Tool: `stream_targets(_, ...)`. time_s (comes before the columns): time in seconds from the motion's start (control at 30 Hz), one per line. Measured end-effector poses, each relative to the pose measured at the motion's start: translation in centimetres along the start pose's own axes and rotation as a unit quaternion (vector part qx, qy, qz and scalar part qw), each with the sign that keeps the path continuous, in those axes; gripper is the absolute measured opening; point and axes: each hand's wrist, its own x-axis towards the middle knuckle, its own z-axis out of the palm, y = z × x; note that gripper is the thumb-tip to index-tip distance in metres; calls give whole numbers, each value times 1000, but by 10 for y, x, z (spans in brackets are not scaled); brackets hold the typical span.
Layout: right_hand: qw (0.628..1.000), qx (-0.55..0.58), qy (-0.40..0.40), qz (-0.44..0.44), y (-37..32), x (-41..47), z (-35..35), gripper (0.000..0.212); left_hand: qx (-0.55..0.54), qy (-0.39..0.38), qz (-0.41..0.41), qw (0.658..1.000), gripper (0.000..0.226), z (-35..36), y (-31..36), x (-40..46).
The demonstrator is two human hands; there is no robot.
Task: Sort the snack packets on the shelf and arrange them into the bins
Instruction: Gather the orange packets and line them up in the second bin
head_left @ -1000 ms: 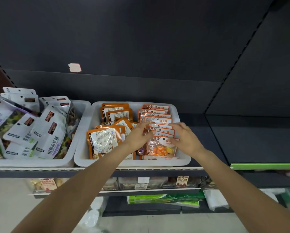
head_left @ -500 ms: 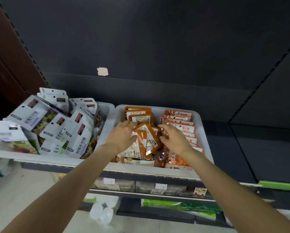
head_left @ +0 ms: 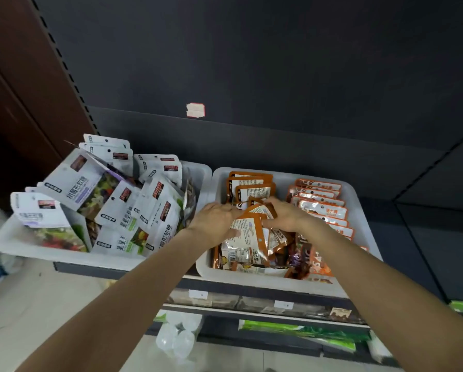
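Two white bins sit side by side on the dark shelf. The right bin point(head_left: 364, 226) holds orange snack packets in two rows: a tidy right row point(head_left: 321, 208) and a looser left row point(head_left: 247, 189). Both hands are inside it. My left hand point(head_left: 217, 220) grips the top left edge of a loose orange packet point(head_left: 247, 234), thumb on its printed back. My right hand point(head_left: 286, 214) holds the same cluster of packets from the right, fingers curled over their tops. The left bin point(head_left: 200, 178) is crammed with white and purple candy packets point(head_left: 117, 205).
A brown upright panel point(head_left: 23, 76) borders the shelf on the left. Bare dark shelf point(head_left: 426, 237) lies right of the bins. Lower shelves carry price tags point(head_left: 283, 304), green packs point(head_left: 305, 331) and clear plastic items point(head_left: 176, 339). The pale floor point(head_left: 37, 304) shows at the lower left.
Both hands have moved from the right row to the loose packets in the left row and taken hold of them. The view has swung left and tilted.
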Motion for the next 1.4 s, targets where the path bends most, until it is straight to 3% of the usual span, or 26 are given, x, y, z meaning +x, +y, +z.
stream_targets(0.1,999,-23,46,0,2,1,3,65,-11,-11,1,1000,60,1,-2,-2)
stream_targets(0.23,995,21,98,-11,6,-1,-2,33,-32,-6,-18,999,59,-4,-4,-1)
stream_targets(0.33,992,28,126,-13,9,-8,-3,23,-71,1,-29,997,59,-8,-1,6)
stream_targets(0.43,988,-25,154,-16,14,-11,-5,31,-134,-6,-29,990,75,-5,9,18)
stream_targets(0.53,970,-94,223,-11,31,-8,-16,52,-131,-5,-23,991,85,-4,19,32)
stream_targets(0.67,977,-75,190,61,67,-2,-19,70,-233,-6,-29,972,75,-6,43,56)
stream_targets(0.77,979,-45,171,101,90,-5,-17,73,-293,-33,-24,955,61,-12,71,72)
stream_targets(0.9,976,-78,177,102,107,-12,-30,69,-366,-52,-46,928,43,-20,89,95)
stream_targets(0.97,976,-87,174,93,110,-10,-34,72,-396,-64,-70,913,47,-19,93,104)
stream_targets(1.03,976,-64,187,93,112,-7,-41,62,-418,-67,-90,901,62,-16,97,109)
stream_targets(1.13,969,-95,210,90,109,-6,-49,30,-445,-64,-122,885,81,-10,101,113)
stream_targets(1.27,969,-107,210,71,108,-11,-54,16,-478,-58,-106,870,68,2,102,116)
stream_targets(1.4,923,-161,349,-8,115,-30,-39,11,-488,-38,-91,867,60,11,101,114)
